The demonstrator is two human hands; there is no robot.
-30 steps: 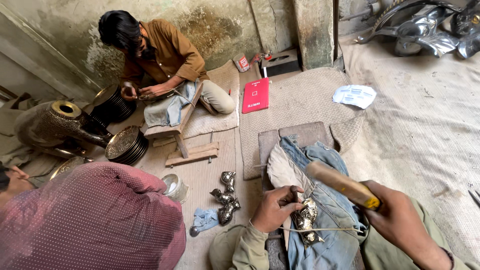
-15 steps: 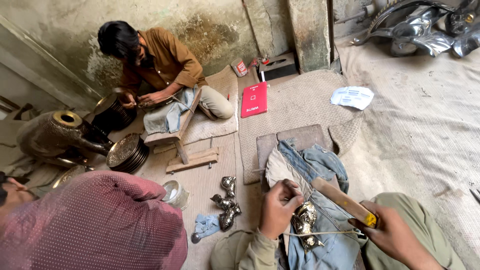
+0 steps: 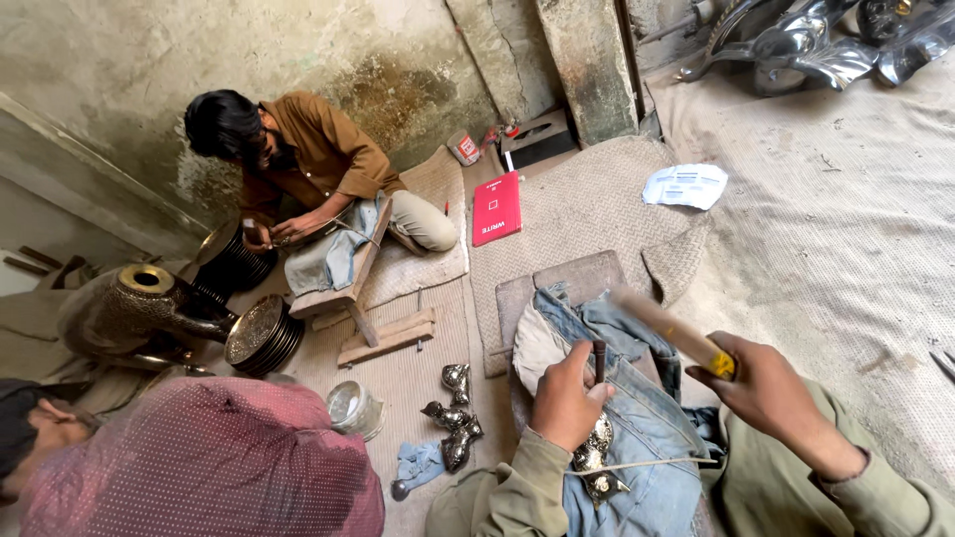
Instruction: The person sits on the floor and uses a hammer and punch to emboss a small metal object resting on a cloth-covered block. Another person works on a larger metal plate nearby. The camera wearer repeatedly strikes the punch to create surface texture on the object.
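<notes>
Left hand (image 3: 565, 398) grips a punch (image 3: 600, 360) upright on the metal piece (image 3: 595, 459); right hand (image 3: 761, 383) holds a hammer (image 3: 668, 326). Strike squarely, punch steady.

A stained, peeling plaster wall (image 3: 199, 60) in grey-green and brown closes the far side, with a rough concrete pillar (image 3: 587, 65) leaning against it. The floor is covered in worn beige woven matting (image 3: 826, 249), lit by soft, even daylight.
</notes>
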